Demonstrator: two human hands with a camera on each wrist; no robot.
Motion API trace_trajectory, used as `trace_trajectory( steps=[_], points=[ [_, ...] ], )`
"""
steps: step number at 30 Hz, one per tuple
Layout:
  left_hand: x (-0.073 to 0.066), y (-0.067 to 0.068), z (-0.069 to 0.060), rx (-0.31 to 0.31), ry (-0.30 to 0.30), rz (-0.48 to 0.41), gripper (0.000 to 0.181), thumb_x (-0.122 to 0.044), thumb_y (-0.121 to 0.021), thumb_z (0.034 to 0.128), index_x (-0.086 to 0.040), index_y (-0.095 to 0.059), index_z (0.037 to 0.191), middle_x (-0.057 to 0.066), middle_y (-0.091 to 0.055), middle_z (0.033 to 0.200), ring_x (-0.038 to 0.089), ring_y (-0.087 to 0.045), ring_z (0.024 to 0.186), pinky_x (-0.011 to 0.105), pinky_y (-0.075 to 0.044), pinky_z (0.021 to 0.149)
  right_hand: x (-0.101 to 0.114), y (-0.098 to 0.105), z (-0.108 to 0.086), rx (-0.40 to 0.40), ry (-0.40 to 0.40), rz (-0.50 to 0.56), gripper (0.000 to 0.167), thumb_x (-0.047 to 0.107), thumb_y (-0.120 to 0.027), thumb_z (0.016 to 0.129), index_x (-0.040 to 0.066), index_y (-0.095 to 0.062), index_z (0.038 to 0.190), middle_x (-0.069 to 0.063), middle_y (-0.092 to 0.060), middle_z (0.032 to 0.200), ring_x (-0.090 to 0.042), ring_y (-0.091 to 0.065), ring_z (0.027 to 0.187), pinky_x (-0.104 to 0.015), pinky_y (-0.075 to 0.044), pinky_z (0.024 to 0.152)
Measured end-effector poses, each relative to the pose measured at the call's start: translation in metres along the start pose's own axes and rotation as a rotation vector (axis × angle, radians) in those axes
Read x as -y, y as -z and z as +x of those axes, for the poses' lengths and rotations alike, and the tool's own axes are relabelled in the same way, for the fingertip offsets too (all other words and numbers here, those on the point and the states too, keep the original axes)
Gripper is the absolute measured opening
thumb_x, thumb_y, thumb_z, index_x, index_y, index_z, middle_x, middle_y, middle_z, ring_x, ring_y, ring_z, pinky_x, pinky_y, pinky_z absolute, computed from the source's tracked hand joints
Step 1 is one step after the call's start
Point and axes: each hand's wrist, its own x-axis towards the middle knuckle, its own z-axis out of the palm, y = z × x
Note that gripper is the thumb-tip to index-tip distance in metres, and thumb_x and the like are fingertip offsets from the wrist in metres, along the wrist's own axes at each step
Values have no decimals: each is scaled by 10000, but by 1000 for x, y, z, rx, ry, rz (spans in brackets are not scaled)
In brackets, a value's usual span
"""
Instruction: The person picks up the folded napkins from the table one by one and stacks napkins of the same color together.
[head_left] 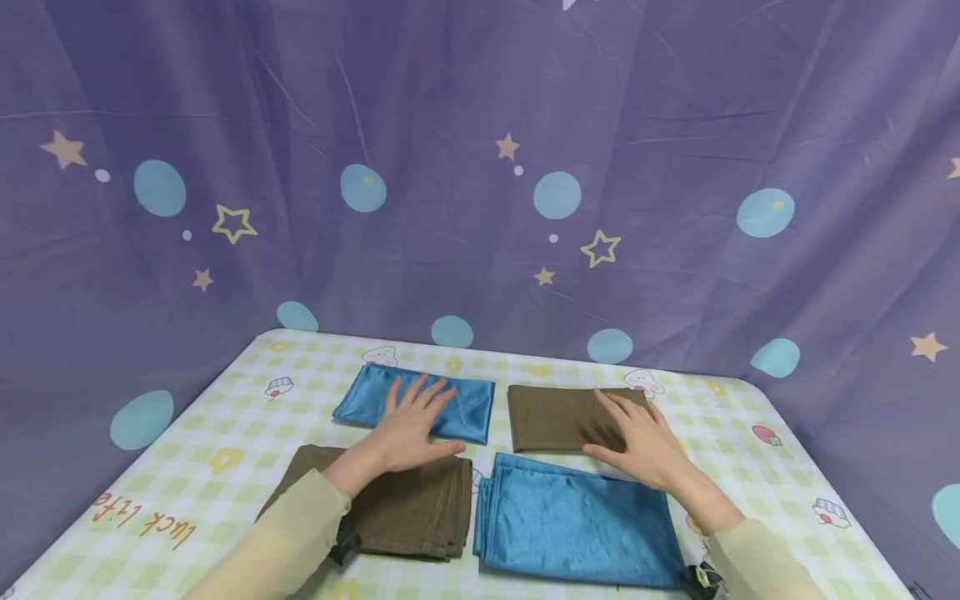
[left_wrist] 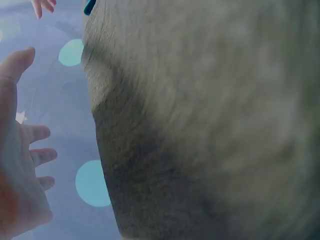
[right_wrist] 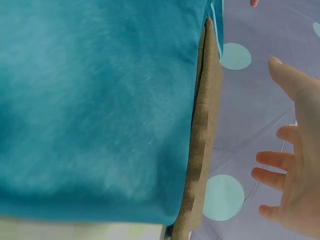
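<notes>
My left hand [head_left: 411,432] spreads its fingers over a folded shiny blue cloth [head_left: 471,408] at the far left of the table. Beneath that wrist lies a folded brown cloth [head_left: 420,508], which fills most of the left wrist view. My right hand [head_left: 643,442] reaches over a second folded brown cloth [head_left: 551,417] at the far right, fingers slightly bent and apart. Nearer, under the right forearm, is a second folded blue cloth [head_left: 577,525]. Neither hand holds anything. Whether the fingertips touch the cloths, I cannot tell.
A table covering [head_left: 217,500] with pale green checks and small drawings lies under the four-sided arrangement of cloths. Behind the table hangs a purple curtain [head_left: 450,275] with blue ovals and stars, which also runs along both sides.
</notes>
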Motion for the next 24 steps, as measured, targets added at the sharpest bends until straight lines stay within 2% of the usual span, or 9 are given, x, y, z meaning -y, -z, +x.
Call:
trace_trajectory(
  steps=[6,12,19,24],
  points=[
    [-6,-6,0,9,-34,0,826,-584,-609,910,-79,-378,1522,157,-342,1557,426,-215,1448,680,-47,1116,-4,3,-7,-3,-1,-19,803,524,-670,891,55,-423,1493,-222,-543,1349,-438,-526,1202,-660,-287,1046],
    [-13,-9,0,19,-76,-39,773,-545,-627,916,-50,-439,1478,165,-434,1486,414,-315,1402,672,-108,1115,-4,6,-14,-2,-9,-11,744,498,-691,885,40,-495,1437,-193,-585,1282,-398,-581,1119,-633,-384,959],
    [-19,-15,2,44,-102,-59,716,-526,-648,909,-56,-507,1431,144,-522,1403,348,-447,1311,609,-201,1111,-6,6,-22,0,-9,-8,650,464,-725,861,31,-594,1327,-127,-644,1163,-310,-643,980,-540,-486,832],
    [-25,-19,3,80,-113,-70,665,-509,-654,912,-61,-547,1391,133,-555,1360,344,-476,1283,573,-259,1091,-12,3,-27,3,-4,21,578,428,-761,838,32,-646,1243,-74,-677,1078,-245,-668,894,-467,-531,758]
  ],
)
